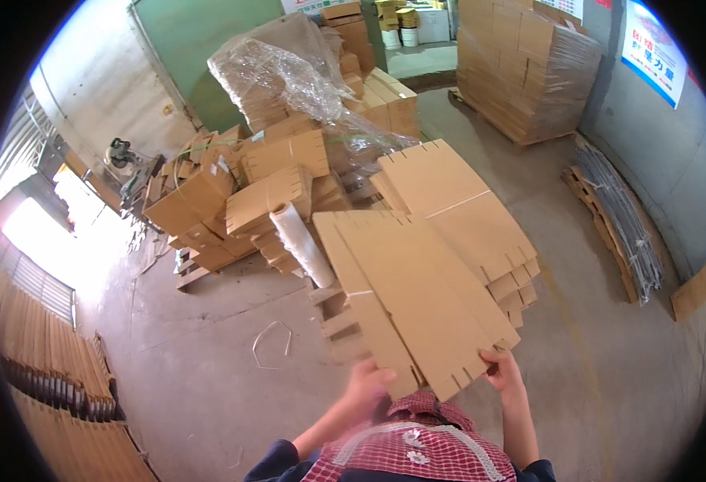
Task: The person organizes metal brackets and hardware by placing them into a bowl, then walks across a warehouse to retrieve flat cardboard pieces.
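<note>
Directly before me is a flat folded cardboard carton (425,297), brown, with slots cut along its edges. It looks like more than one layer, with a pale strap showing at its left side. My left hand (370,381) closes on its near left corner, the fingers partly hidden and a little blurred. At the near right corner my right hand (501,369) grips the edge, thumb on top. The far part lies over or against a strapped stack of flat cartons (461,201); whether it rests there, I cannot tell.
A roll of clear wrap (300,245) stands left of the cartons, by a wooden pallet (343,325). Piled cartons (268,205) lie beyond. A wrapped carton stack (521,72) stands far right, bundled grey rods (616,217) at the right wall. A loose strap (272,345) lies on the floor.
</note>
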Demonstrator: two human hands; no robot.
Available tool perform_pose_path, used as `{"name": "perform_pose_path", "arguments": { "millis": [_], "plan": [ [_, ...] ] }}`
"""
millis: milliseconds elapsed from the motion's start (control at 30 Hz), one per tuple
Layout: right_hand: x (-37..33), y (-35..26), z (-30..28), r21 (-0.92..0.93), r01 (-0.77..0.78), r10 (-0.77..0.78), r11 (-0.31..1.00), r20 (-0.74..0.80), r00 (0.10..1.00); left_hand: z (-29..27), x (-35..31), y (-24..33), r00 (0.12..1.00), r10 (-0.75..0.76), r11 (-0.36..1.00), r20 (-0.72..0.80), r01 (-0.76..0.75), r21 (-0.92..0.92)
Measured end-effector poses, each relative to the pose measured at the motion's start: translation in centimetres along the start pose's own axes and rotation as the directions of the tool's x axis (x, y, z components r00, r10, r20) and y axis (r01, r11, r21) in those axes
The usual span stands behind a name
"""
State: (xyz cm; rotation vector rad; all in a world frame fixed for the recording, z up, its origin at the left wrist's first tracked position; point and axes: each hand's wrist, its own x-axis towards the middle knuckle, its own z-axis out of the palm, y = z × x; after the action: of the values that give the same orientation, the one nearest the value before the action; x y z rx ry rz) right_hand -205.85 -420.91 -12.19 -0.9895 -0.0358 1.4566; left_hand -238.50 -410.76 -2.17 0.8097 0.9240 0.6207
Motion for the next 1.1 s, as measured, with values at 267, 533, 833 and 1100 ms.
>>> {"name": "perform_pose_path", "arguments": {
  "millis": [267, 533, 833, 1100],
  "plan": [
    [-2.4, -4.6, 2.2, -0.167, 0.039, -0.026, 0.985, 0.08, 0.996, 2.8, 3.7, -0.2, 0.94, 0.133, 0.989, 0.315, -0.148, 0.023],
    [0.7, -10.7, 2.8, -0.234, 0.312, -0.344, 0.921, -0.112, 0.932, 7.3, 13.0, -1.7, 0.707, -0.166, 0.897, 0.688, -0.181, 0.403],
    [8.0, -13.0, -15.0, -0.89, -0.262, -0.163, 0.374, -0.341, 0.926, -1.4, 30.4, 5.6, 0.806, -0.208, 0.896, 0.555, -0.072, 0.439],
    [10.3, -9.1, -13.6, -0.45, 0.154, -0.331, 0.879, -0.346, 0.878, -4.3, 43.9, 7.5, 0.911, -0.409, 0.821, -0.043, 0.389, 0.419]
  ]
}}
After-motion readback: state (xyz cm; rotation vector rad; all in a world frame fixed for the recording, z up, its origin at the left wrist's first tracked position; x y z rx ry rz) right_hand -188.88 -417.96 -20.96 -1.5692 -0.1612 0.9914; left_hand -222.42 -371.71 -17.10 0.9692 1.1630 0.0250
